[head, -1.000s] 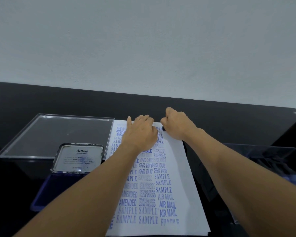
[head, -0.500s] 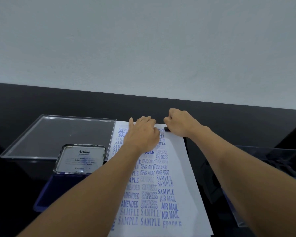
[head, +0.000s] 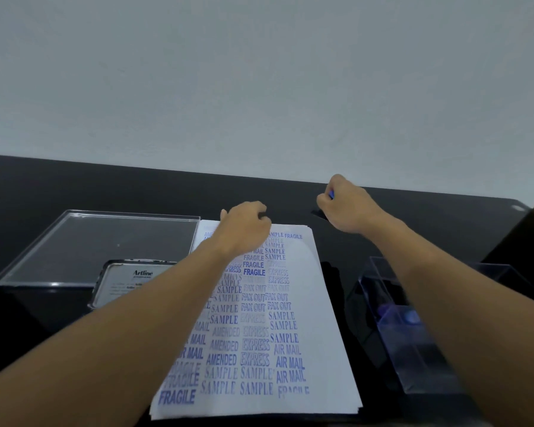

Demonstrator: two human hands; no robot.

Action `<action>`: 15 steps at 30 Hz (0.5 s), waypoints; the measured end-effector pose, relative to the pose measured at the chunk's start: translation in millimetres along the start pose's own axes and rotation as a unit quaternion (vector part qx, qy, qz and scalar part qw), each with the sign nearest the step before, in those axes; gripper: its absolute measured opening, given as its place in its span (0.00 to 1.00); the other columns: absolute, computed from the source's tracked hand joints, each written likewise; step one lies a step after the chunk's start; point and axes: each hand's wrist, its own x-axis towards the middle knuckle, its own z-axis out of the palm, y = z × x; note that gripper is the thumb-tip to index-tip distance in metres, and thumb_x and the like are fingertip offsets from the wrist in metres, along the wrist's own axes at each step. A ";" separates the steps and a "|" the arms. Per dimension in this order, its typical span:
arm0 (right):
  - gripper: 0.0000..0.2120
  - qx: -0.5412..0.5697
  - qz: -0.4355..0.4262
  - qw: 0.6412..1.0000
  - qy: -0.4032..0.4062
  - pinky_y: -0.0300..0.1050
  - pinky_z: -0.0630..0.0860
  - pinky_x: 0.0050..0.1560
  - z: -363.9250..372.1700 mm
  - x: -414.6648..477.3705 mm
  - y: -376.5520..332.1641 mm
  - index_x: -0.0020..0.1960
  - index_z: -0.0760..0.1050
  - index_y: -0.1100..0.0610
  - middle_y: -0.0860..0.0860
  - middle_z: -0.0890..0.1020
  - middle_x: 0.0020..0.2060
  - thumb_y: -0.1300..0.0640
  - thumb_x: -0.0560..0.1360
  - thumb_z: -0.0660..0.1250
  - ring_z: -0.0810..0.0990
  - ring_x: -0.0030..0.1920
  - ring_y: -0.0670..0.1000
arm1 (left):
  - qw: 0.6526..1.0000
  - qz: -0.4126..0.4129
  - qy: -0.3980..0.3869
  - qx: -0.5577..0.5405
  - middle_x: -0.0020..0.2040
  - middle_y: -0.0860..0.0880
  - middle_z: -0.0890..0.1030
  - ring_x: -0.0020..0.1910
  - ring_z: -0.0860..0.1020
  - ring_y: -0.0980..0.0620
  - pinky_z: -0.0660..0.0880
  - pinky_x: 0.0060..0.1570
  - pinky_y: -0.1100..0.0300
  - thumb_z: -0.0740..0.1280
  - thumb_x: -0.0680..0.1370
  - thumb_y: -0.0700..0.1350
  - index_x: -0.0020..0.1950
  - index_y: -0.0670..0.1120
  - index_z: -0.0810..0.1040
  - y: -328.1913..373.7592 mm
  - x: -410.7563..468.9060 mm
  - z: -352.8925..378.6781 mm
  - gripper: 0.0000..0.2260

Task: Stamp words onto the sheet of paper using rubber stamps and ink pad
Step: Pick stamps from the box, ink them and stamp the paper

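Right hand (head: 349, 208) lifted past far-right corner of sheet (head: 315, 303), gripping stamp (head: 319, 212); left hand (head: 244, 229) curled, pinning it. Sliding could smear FRAGILE print (head: 293, 236).

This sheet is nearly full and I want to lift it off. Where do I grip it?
Pinch the sheet at its near right corner, coming from the near side: that corner lies bare, while the left hand rests on the far end.
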 end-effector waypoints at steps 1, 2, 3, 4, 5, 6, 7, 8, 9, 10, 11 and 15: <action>0.07 -0.003 -0.002 1.000 0.002 0.45 0.69 0.36 -3.1 -1.9 1.1 0.51 0.67 0.56 0.53 0.76 0.45 0.53 0.82 0.57 0.73 0.39 0.50 | 1.000 0.001 0.009 0.000 0.63 0.49 0.77 0.59 0.77 0.47 0.65 0.71 0.40 0.56 0.81 0.43 0.68 0.47 0.74 2.8 -1.0 -4.8 0.17; 0.07 -0.007 -0.005 1.000 0.004 0.44 0.69 0.36 -6.0 -3.8 1.6 0.51 0.68 0.56 0.53 0.77 0.45 0.52 0.82 0.58 0.73 0.39 0.50 | 1.000 0.001 0.016 0.007 0.66 0.49 0.76 0.61 0.75 0.47 0.65 0.71 0.41 0.57 0.81 0.43 0.70 0.47 0.72 5.3 -1.8 -9.6 0.18; 0.07 -0.010 -0.006 1.000 0.004 0.44 0.69 0.36 -8.6 -5.9 1.7 0.51 0.68 0.56 0.53 0.77 0.45 0.52 0.82 0.58 0.74 0.39 0.50 | 1.000 0.002 0.022 0.017 0.68 0.48 0.75 0.63 0.74 0.47 0.65 0.71 0.42 0.57 0.81 0.43 0.71 0.47 0.72 7.4 -2.6 -14.1 0.19; 0.07 -0.010 -0.005 1.000 0.004 0.44 0.69 0.36 -11.4 -8.5 0.9 0.52 0.68 0.56 0.53 0.77 0.45 0.52 0.82 0.58 0.74 0.38 0.50 | 0.999 0.004 0.026 0.023 0.69 0.48 0.74 0.64 0.74 0.46 0.66 0.70 0.44 0.57 0.81 0.44 0.72 0.47 0.71 9.7 -4.5 -19.5 0.19; 0.07 -0.008 -0.003 1.000 0.005 0.44 0.69 0.36 -13.7 -11.1 0.0 0.52 0.69 0.56 0.53 0.77 0.45 0.52 0.82 0.58 0.75 0.39 0.50 | 0.999 0.006 0.028 0.025 0.70 0.48 0.74 0.65 0.73 0.47 0.67 0.70 0.46 0.57 0.81 0.44 0.72 0.47 0.71 11.5 -6.7 -24.2 0.19; 0.07 -0.006 -0.001 1.000 0.007 0.44 0.69 0.36 -15.8 -14.0 -1.3 0.53 0.69 0.56 0.53 0.77 0.45 0.52 0.82 0.58 0.75 0.39 0.50 | 0.999 0.011 0.029 0.027 0.71 0.48 0.73 0.66 0.73 0.47 0.68 0.69 0.48 0.57 0.82 0.44 0.73 0.47 0.70 13.4 -9.6 -28.5 0.19; 0.07 -0.004 -0.001 1.000 0.009 0.44 0.69 0.36 -18.0 -18.2 -3.6 0.53 0.69 0.56 0.53 0.77 0.46 0.52 0.82 0.58 0.75 0.40 0.50 | 0.999 0.015 0.031 0.029 0.71 0.48 0.73 0.67 0.72 0.48 0.69 0.68 0.51 0.58 0.82 0.44 0.73 0.46 0.70 15.6 -14.2 -33.5 0.19; 0.07 -0.002 0.000 1.000 0.009 0.44 0.69 0.36 -19.8 -22.0 -5.6 0.53 0.69 0.56 0.53 0.77 0.46 0.52 0.82 0.58 0.75 0.41 0.51 | 0.999 0.019 0.031 0.031 0.71 0.48 0.73 0.68 0.72 0.48 0.69 0.67 0.53 0.58 0.82 0.44 0.73 0.46 0.70 17.4 -18.0 -37.1 0.19; 0.07 0.001 0.001 1.000 0.010 0.44 0.70 0.37 -21.2 -25.7 -7.5 0.53 0.69 0.56 0.53 0.77 0.47 0.52 0.82 0.58 0.75 0.41 0.51 | 0.999 0.021 0.032 0.033 0.71 0.48 0.72 0.68 0.72 0.48 0.68 0.66 0.53 0.58 0.82 0.44 0.73 0.46 0.69 19.0 -21.8 -40.0 0.19; 0.07 0.003 0.001 1.000 0.012 0.44 0.70 0.37 -22.3 -29.8 -9.6 0.53 0.69 0.56 0.53 0.77 0.47 0.52 0.82 0.58 0.75 0.41 0.51 | 0.999 0.022 0.032 0.036 0.71 0.49 0.72 0.68 0.72 0.49 0.68 0.66 0.53 0.58 0.82 0.44 0.73 0.46 0.69 20.4 -25.6 -42.8 0.19; 0.07 0.006 -0.001 1.000 0.014 0.44 0.70 0.37 -23.5 -35.0 -12.1 0.53 0.69 0.56 0.53 0.77 0.47 0.52 0.82 0.58 0.75 0.41 0.51 | 0.998 0.022 0.033 0.041 0.71 0.48 0.72 0.68 0.71 0.48 0.68 0.66 0.53 0.58 0.82 0.44 0.73 0.46 0.69 21.6 -30.5 -45.5 0.19; 0.07 0.013 -0.011 1.000 0.012 0.44 0.71 0.37 -25.8 -55.0 -21.6 0.53 0.69 0.56 0.53 0.78 0.46 0.52 0.82 0.58 0.75 0.40 0.50 | 0.997 0.025 0.031 0.064 0.72 0.48 0.71 0.68 0.71 0.48 0.69 0.67 0.52 0.59 0.82 0.44 0.73 0.45 0.69 24.3 -48.2 -53.5 0.19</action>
